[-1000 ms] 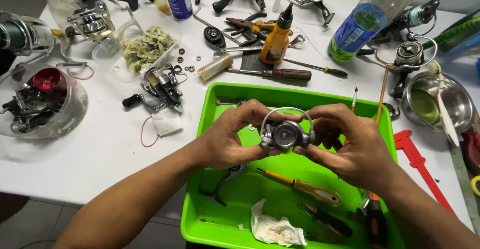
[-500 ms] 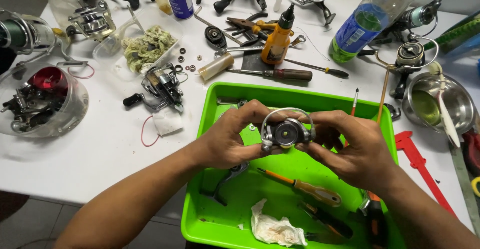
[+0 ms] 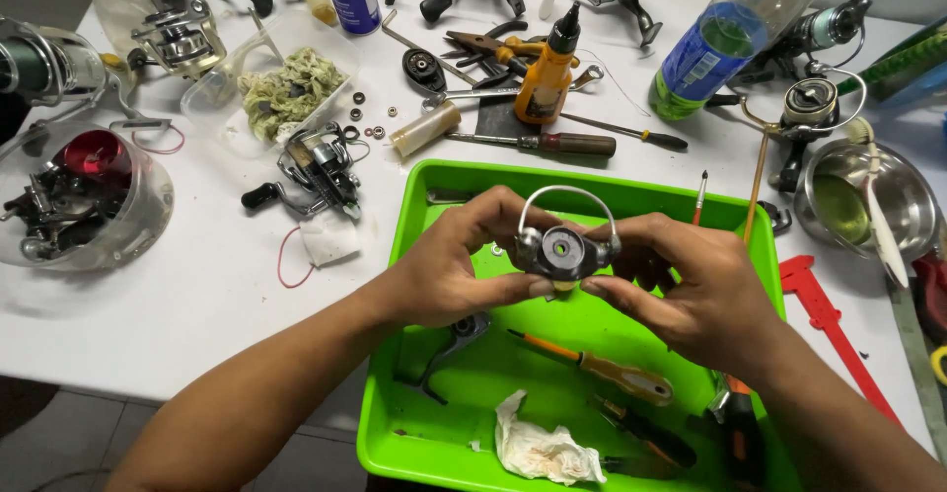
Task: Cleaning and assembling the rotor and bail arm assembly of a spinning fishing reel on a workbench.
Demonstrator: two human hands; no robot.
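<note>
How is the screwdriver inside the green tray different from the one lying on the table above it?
The orange-handled screwdriver lies inside the green tray, below the hands; the brown-handled screwdriver lies on the white table beyond the tray. The orange one lies slanted, the brown one nearly level. Both lie flat, untouched.

Glossy green plastic tray (image 3: 434,433); dull grey metal reel rotor (image 3: 562,251) with shiny wire bail; crumpled paper wad (image 3: 543,450) at six o'clock; matt white counter (image 3: 178,304).
</note>
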